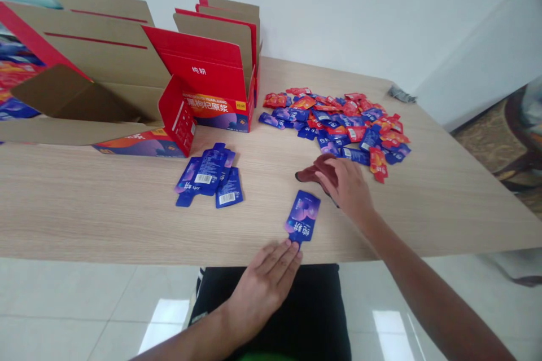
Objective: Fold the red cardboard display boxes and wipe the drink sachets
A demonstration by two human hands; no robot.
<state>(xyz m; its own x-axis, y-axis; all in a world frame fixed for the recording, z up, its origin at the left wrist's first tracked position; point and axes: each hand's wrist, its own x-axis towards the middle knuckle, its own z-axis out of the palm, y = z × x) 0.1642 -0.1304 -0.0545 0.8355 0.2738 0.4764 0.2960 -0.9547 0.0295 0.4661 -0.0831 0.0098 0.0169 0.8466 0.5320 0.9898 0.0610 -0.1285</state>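
Observation:
My left hand (269, 279) is at the table's front edge, its fingers straight and together over the narrow neck of a blue sachet (304, 211). The sachet lies on the table with its wide end pointing away from me. To the right of it, my right hand (349, 186) has its fingers closed on a bunched reddish-brown cloth (312, 173) with dark edges, just above the tabletop. Left of the middle lies a small stack of blue sachets (209, 172), some with barcodes facing up. A heap of red and blue sachets (334, 118) spreads beyond my right hand.
An open carton (173, 113) with raised flaps stands on the left of the table (127, 208). Behind it are more open red cartons (220, 73). Further sachets (19, 76) show at the far left. A grey crumpled item (401, 94) lies at the back right, near the wall.

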